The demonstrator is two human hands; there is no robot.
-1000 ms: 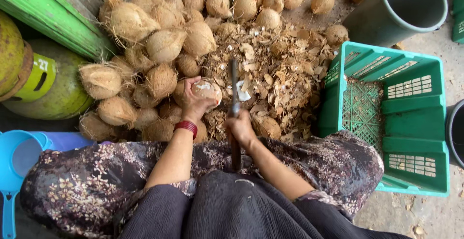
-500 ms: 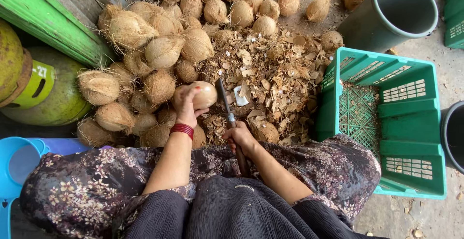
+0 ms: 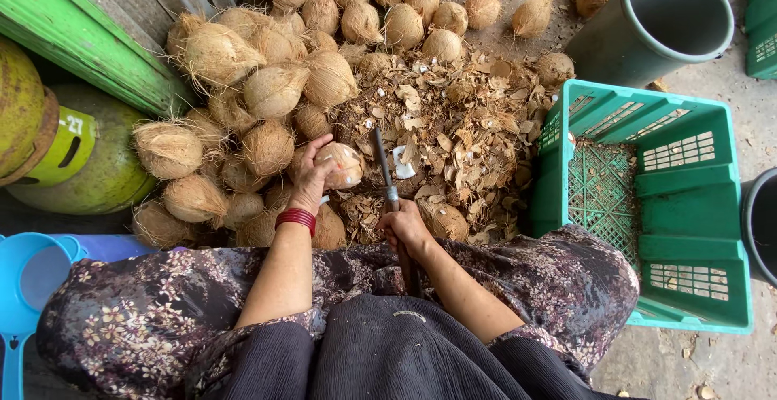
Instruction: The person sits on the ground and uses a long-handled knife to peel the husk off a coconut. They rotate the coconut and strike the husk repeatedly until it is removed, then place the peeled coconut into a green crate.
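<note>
My left hand (image 3: 310,175), with a red band at the wrist, grips a partly peeled, pale coconut (image 3: 343,165) above the heap of shell scraps. My right hand (image 3: 405,228) is closed on the handle of a long dark knife (image 3: 384,163); the blade points away from me and stands just right of the coconut, apart from it. A pile of husked brown coconuts (image 3: 275,88) lies to the left and beyond. My lap is covered by a dark flowered cloth (image 3: 162,311).
Broken shell pieces (image 3: 461,133) cover the ground ahead. A green plastic crate (image 3: 696,182) stands on the right, a grey bucket (image 3: 647,28) behind it. At left are a green plank (image 3: 73,36), a yellow-green gas cylinder (image 3: 73,157) and a blue scoop (image 3: 24,287).
The knife has swung off the coconut to its right side, blade raised upright. My left hand has turned the coconut a little and keeps its hold.
</note>
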